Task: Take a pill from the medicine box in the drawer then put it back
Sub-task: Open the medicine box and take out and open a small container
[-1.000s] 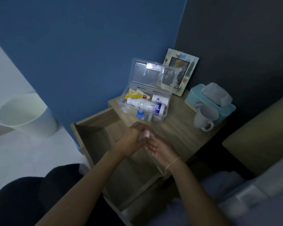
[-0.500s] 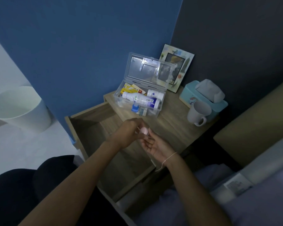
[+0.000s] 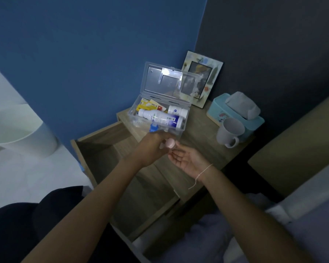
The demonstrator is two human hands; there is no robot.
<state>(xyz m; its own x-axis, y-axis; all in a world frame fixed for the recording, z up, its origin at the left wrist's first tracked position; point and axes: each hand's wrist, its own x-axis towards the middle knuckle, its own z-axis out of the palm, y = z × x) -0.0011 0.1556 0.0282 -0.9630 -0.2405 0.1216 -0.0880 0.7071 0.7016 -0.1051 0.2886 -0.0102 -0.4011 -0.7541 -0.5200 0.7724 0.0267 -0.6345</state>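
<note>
Here the left hand (image 3: 152, 147) is pinching a small pale pill container (image 3: 169, 143) just in front of the medicine box (image 3: 160, 118), which is sitting open on the counter (image 3: 198, 133); the right hand (image 3: 188, 158) is lying open, palm up, just beneath it, the nearer receiver.

Medicine box (image 3: 184, 86): clear hard plastic, glossy, lid throws glare. Bottles inside (image 3: 160, 118): white plastic with glossy printed labels. Yellow packets (image 3: 147, 105) look like printed card or foil, can't tell which. Nightstand worktop (image 3: 196, 130) and open drawer (image 3: 103, 149): pale wood-grain, matt, probably laminate. Mug (image 3: 229, 132): smooth grey, matt to low sheen, ceramic or plastic unclear. Tissue box (image 3: 217, 111): smooth teal, tissue (image 3: 242, 105) soft crinkled paper. Photo frame (image 3: 201, 81): printed surround, glossy glazing. Bin (image 3: 17, 130): smooth white plastic. Wrist string (image 3: 201, 173): thin pale thread.
</note>
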